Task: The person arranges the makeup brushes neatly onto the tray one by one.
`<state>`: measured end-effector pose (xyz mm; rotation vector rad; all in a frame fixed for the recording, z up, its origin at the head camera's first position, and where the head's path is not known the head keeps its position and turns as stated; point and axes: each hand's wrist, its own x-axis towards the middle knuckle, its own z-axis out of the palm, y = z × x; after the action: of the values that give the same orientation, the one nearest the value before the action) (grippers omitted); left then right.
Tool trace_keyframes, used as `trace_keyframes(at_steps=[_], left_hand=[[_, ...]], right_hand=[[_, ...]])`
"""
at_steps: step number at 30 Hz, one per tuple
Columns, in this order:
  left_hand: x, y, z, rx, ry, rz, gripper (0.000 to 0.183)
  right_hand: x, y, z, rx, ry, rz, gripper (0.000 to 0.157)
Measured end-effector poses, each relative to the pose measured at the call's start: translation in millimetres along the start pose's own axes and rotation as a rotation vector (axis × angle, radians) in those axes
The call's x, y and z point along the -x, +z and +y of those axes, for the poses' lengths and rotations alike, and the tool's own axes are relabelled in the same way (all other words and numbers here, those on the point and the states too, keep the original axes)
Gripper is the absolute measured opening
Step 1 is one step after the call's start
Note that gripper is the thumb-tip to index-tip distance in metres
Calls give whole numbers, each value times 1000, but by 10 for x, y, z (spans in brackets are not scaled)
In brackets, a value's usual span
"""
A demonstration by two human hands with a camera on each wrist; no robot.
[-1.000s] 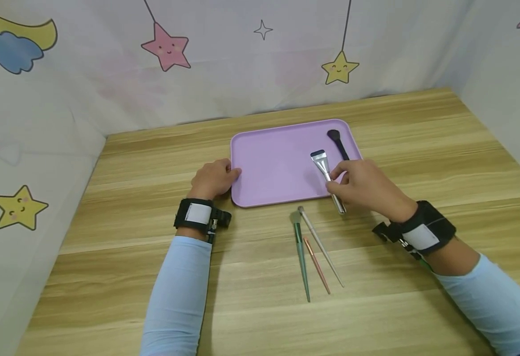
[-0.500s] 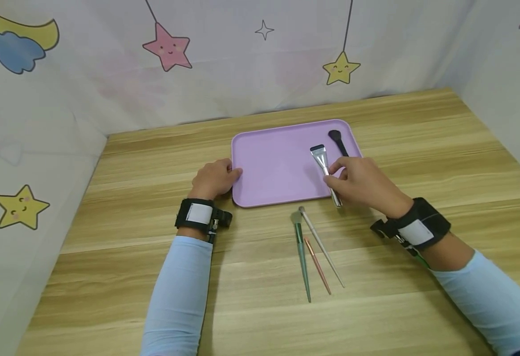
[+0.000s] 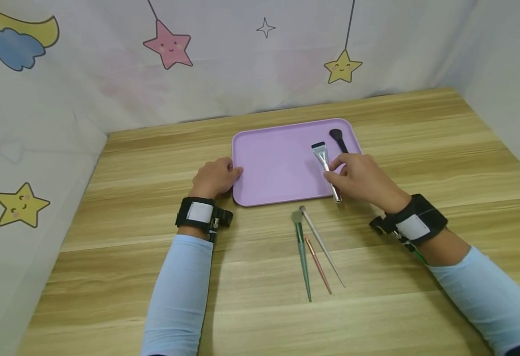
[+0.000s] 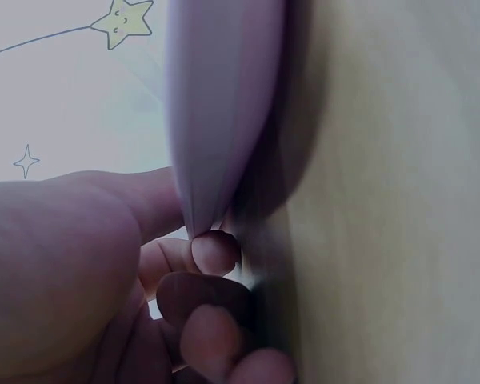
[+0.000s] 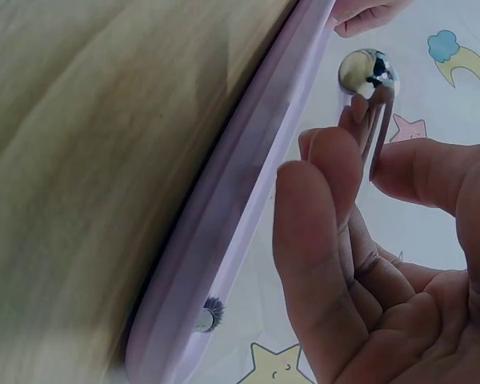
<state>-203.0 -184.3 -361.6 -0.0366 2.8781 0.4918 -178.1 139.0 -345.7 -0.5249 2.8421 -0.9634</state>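
Observation:
My left hand [image 3: 215, 178] grips the left edge of a lilac tray [image 3: 277, 163], thumb over the rim; in the left wrist view the fingers [image 4: 216, 252] curl under the tray edge. My right hand [image 3: 364, 178] pinches a silver makeup brush [image 3: 321, 155] with a flat dark tip between thumb and fingers, over the tray's right part. The handle end of that brush [image 5: 366, 74] shines in the right wrist view. A black makeup brush [image 3: 339, 141] lies in the tray's right side, its handle hidden behind the right hand.
On the wooden table [image 3: 153, 163], in front of the tray, lie a green makeup brush [image 3: 302, 257], a small pinkish brush [image 3: 318, 267] and a pale thin-handled brush [image 3: 324, 247]. A white cloth wall [image 3: 228, 74] with printed stars stands behind the table.
My right hand has moved slightly away from me with the silver makeup brush, farther over the tray. The left hand stays at the tray edge.

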Motion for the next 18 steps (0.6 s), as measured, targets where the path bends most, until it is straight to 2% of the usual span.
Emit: trace_keyframes(at_steps=[18], left_hand=[[-32, 20, -21, -8, -12, -14, 36]], right_hand=[[-93, 23, 88, -41, 47, -17, 23]])
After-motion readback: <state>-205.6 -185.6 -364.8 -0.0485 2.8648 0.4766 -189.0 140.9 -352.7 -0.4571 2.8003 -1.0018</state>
